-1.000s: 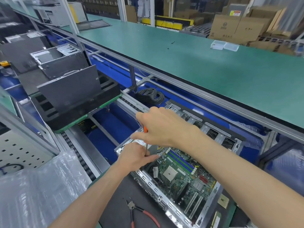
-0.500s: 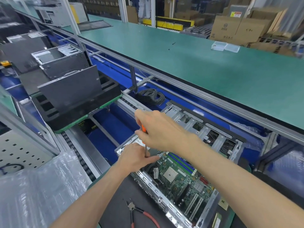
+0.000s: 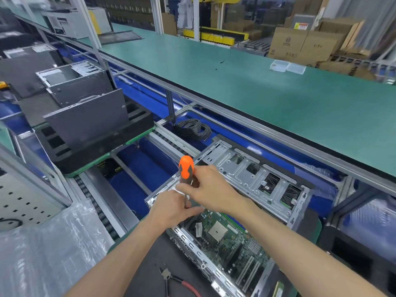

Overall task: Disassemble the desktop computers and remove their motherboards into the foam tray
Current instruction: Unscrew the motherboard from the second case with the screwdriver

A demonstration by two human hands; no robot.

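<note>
An open desktop case (image 3: 250,176) lies flat in front of me, with its green motherboard (image 3: 233,243) still inside. An orange-handled screwdriver (image 3: 186,168) stands upright over the board's far left corner. My right hand (image 3: 212,189) grips its handle just below the orange top. My left hand (image 3: 173,207) pinches the metal shaft low down near the tip. The tip itself is hidden behind my left hand. A black foam tray (image 3: 64,151) with slots sits to the left on the conveyor, a dark case panel leaning in it.
Red-handled pliers (image 3: 180,281) lie on the dark mat near me. A coil of black cable (image 3: 192,128) rests beyond the case. Other opened cases (image 3: 72,82) stand further left. A long green bench (image 3: 257,82) carries two clear plastic boxes (image 3: 287,66). Bubble wrap (image 3: 42,254) covers the lower left.
My right hand has slid down the screwdriver handle, so its orange top now shows above my fingers. My left hand stays at the shaft.
</note>
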